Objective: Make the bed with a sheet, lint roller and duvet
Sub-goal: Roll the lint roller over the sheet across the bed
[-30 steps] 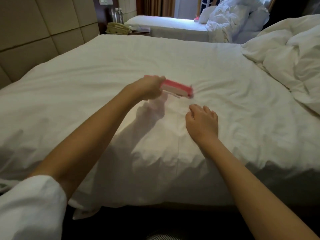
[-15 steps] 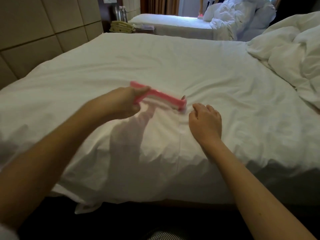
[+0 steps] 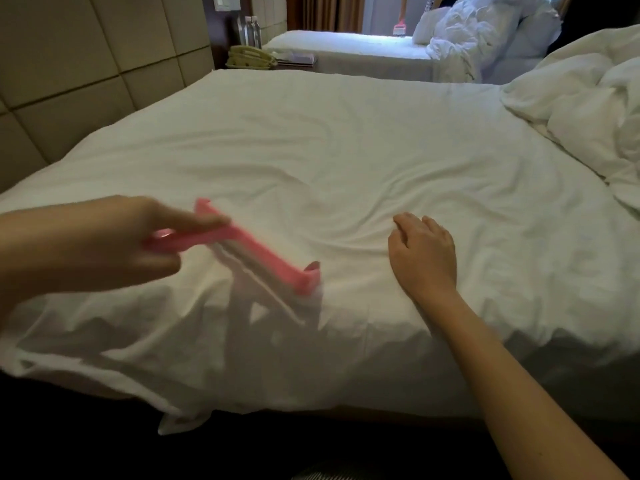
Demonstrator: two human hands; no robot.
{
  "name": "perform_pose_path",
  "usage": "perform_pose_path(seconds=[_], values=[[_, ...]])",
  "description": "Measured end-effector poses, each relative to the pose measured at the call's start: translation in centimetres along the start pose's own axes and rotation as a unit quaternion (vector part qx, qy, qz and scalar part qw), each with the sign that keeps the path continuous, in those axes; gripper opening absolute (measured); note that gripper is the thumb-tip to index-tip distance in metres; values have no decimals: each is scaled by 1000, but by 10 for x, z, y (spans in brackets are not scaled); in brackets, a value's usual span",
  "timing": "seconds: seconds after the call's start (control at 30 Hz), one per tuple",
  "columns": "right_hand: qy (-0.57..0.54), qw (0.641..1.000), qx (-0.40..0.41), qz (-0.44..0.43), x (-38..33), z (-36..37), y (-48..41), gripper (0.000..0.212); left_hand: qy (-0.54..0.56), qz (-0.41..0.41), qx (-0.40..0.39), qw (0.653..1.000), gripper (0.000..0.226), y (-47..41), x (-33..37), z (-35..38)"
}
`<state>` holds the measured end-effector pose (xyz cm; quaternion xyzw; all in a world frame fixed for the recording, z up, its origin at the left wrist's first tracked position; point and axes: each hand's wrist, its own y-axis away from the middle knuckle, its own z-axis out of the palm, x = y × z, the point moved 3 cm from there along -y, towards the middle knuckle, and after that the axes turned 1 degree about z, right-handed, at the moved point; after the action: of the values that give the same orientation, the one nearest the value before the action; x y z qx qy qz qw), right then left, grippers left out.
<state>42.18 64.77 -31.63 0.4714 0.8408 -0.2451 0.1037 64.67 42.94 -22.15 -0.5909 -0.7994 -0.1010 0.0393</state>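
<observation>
A white sheet (image 3: 346,161) covers the bed in front of me, with soft creases across its middle. My left hand (image 3: 114,240) grips the handle of a pink lint roller (image 3: 256,254), whose head sits just over the sheet near the front edge and is blurred by motion. My right hand (image 3: 424,254) rests palm down on the sheet to the right of the roller, fingers slightly apart, holding nothing. A crumpled white duvet (image 3: 588,102) is piled at the right side of the bed.
A padded beige headboard wall (image 3: 69,64) runs along the left. A nightstand with a telephone (image 3: 251,57) and water bottles (image 3: 252,29) stands behind the bed. A second bed (image 3: 346,46) with heaped bedding lies beyond. Dark floor lies below the front edge.
My left hand has drawn the lint roller back toward me and to the left across the sheet. My right hand has stayed pressed on the sheet in about the same spot.
</observation>
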Motion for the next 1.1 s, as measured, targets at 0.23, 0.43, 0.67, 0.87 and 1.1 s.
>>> perform_pose_path(seconds=[0.23,0.43,0.67,0.87,1.1], values=[[27,999,-23,4,-3,0,1,36,30,17,102,994,65,-94,41,28],[36,999,-29,-3,-5,1,0,48,80,49,112,989,70,-134,62,40],[46,997,-53,10,-5,1,0,43,17,36,-6,999,59,-20,9,-14],[52,997,-49,6,-5,1,1,44,69,14,128,989,50,-94,45,20],[20,999,-30,2,-2,0,3,42,147,31,155,976,53,-126,63,35]])
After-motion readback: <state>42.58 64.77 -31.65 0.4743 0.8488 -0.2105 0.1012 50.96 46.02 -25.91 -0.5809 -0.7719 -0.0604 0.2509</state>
